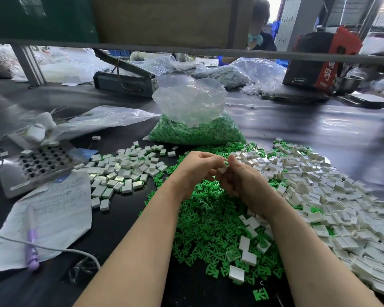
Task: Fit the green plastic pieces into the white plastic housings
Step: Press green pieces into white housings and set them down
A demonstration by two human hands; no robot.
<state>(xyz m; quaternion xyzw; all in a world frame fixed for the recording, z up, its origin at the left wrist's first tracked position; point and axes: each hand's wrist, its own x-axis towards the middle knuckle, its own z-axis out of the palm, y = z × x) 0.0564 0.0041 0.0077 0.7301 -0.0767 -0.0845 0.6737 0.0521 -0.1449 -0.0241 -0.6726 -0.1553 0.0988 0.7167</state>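
I've got both hands meeting at mid-frame, just above the green pile. My left hand (200, 168) has its fingers curled, pinching a small white housing (223, 169) w/ a green piece (226, 163) showing at its top end. My right hand (242, 180) is curled in too, thumb and fingertips closing on the same housing from the right side. Whether the green piece is fully seated I can't tell, too small.

Below and btwn my forearms the loose green pieces (208, 220) lie in a heap on the dark surface (319, 129), w/ a few white housings mixed in at lower centre. Right half of the frame: a big spread of white housings (333, 202), open sides up on many, some green bits scattered through. Left of centre: a smaller cluster of white housings w/ green edges showing (124, 171).

Upper centre, behind my hands, a clear plastic bag (193, 120) stands part full of green pieces, top open. Left side: a grey metal plate w/ rows of square holes (40, 165), a handwritten paper sheet (53, 213) beside it w/ a purple pen (31, 249) lying on it, and a white cable (53, 248) crossing the lower left corner.
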